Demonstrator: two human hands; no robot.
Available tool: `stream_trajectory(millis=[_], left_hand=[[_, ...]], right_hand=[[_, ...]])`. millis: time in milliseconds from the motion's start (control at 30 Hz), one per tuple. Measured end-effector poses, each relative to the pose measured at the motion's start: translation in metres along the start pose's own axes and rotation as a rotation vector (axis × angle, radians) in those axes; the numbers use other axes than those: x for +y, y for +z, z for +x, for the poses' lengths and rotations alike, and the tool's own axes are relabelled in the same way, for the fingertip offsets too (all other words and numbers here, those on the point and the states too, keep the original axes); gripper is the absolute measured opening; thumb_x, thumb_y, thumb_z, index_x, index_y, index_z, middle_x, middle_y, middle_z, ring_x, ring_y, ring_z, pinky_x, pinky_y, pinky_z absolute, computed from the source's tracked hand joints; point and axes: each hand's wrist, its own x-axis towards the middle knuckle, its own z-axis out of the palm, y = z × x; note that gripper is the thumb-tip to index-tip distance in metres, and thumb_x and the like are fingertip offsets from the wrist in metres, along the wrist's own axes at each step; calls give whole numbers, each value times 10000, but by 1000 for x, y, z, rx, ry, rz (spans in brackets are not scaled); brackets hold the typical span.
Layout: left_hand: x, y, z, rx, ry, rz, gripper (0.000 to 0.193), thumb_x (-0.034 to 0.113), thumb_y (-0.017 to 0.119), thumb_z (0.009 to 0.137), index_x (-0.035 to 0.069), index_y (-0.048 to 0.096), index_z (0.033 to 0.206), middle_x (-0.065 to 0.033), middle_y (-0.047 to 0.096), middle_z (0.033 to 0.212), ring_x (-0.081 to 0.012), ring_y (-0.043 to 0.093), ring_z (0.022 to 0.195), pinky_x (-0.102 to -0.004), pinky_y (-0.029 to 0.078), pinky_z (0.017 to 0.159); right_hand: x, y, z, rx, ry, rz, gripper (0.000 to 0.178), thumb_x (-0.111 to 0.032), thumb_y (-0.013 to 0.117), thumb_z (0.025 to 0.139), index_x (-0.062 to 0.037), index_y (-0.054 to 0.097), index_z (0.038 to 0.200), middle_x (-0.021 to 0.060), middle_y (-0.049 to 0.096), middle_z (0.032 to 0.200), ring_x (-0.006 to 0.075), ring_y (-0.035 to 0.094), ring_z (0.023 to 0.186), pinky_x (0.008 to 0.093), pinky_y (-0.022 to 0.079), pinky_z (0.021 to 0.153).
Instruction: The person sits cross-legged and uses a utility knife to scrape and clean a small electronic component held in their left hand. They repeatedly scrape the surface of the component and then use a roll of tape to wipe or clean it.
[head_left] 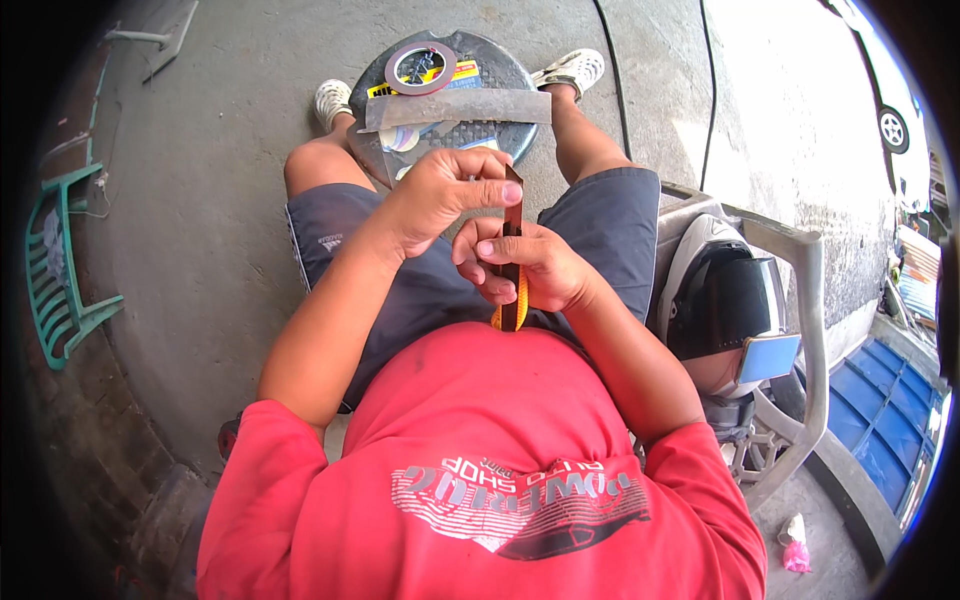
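Observation:
A narrow dark reddish-brown strip (pixel 512 216) with a slanted top end stands upright in front of my belly; I cannot make out its exact kind. My left hand (pixel 440 198) pinches its upper part between thumb and fingers. Lower down, my right hand (pixel 535 262) is closed around the same strip. A yellow-orange cord-like loop (pixel 523 298) shows beside the strip's lower end, partly behind my fingers. Just beyond my hands is a round black stool (pixel 515 70), bearing a tape roll (pixel 447 68) and a long greyish translucent strip (pixel 470 108).
My knees and shoes flank the stool. On my right, a black-and-white helmet (pixel 715 300) rests by a grey plastic chair (pixel 812 320), with a blue rectangular object (pixel 768 358) against it. A green plastic chair (pixel 62 270) lies at far left. Black cables (pixel 617 90) cross the concrete floor.

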Motion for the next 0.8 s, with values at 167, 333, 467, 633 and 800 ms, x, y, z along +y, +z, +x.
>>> stream_trajectory(millis=[167, 333, 467, 633, 800], left_hand=[[32, -41, 23, 383, 220, -297, 163, 240, 793, 1007, 89, 751, 962, 3, 688, 953, -80, 564, 854, -264, 434, 715], [59, -61, 7, 616, 235, -40, 274, 325, 774, 1032, 85, 711, 916, 11, 617, 947, -63, 546, 812, -251, 425, 680], [36, -100, 1, 776, 104, 323, 209, 256, 829, 994, 58, 768, 1021, 38, 643, 896, -25, 536, 783, -209, 410, 627], [29, -111, 32, 851, 236, 718, 260, 203, 841, 953, 41, 801, 1153, -29, 712, 1066, -130, 656, 844, -322, 561, 744], [39, -119, 61, 570, 20, 1364, 432, 173, 826, 883, 177, 771, 1312, -102, 684, 1388, -307, 681, 1242, -438, 565, 1043]], right_hand=[[-10, -6, -9, -30, 56, -73, 301, -262, 654, 1041, -7, 630, 1198, 58, 596, 884, 110, 504, 606, 255, 403, 554], [-19, -22, -15, 283, 25, -216, 421, -216, 666, 1038, -25, 545, 1393, 52, 581, 936, 126, 550, 681, 272, 448, 627], [-14, -26, -16, 510, 105, -551, 514, -108, 696, 1005, -2, 492, 1465, 55, 596, 982, 145, 597, 791, 320, 516, 727], [11, -39, -13, 489, 156, -728, 571, -82, 691, 984, -1, 464, 1502, 60, 618, 992, 146, 607, 815, 325, 530, 755], [-4, -23, 14, 591, -99, -1572, 565, -77, 634, 929, 10, 491, 1469, 266, 644, 1206, 466, 710, 1057, 522, 579, 904]])
